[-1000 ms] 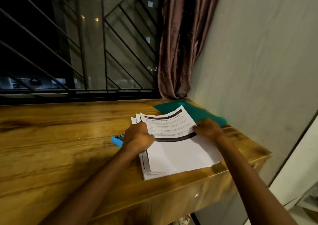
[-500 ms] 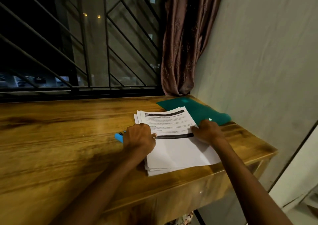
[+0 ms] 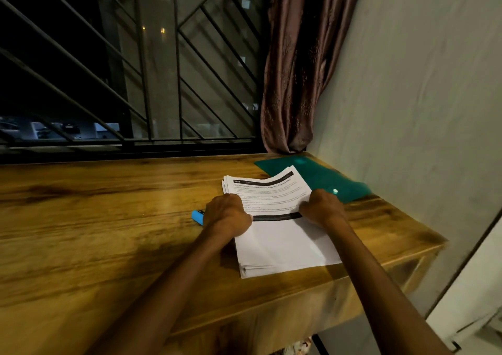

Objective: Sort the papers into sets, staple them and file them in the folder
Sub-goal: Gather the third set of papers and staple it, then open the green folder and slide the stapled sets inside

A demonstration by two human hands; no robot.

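Note:
A stack of white printed papers (image 3: 282, 246) lies on the wooden desk (image 3: 95, 232) near its right end. My left hand (image 3: 226, 214) grips the stack's left edge with curled fingers. My right hand (image 3: 322, 208) holds the right edge of the top sheets, fingers curled over them. A green folder (image 3: 320, 175) lies flat behind the papers, against the wall. A blue stapler (image 3: 197, 217) peeks out just left of my left hand, mostly hidden by it.
A barred window (image 3: 135, 69) runs along the desk's back edge. A brown curtain (image 3: 296, 69) hangs in the corner beside the grey wall (image 3: 421, 96) on the right. The desk's front edge (image 3: 298, 322) is close to me.
The lifted top sheet has come down flatter onto the stack. Both hands stay at the stack's edges, and the view has shifted slightly.

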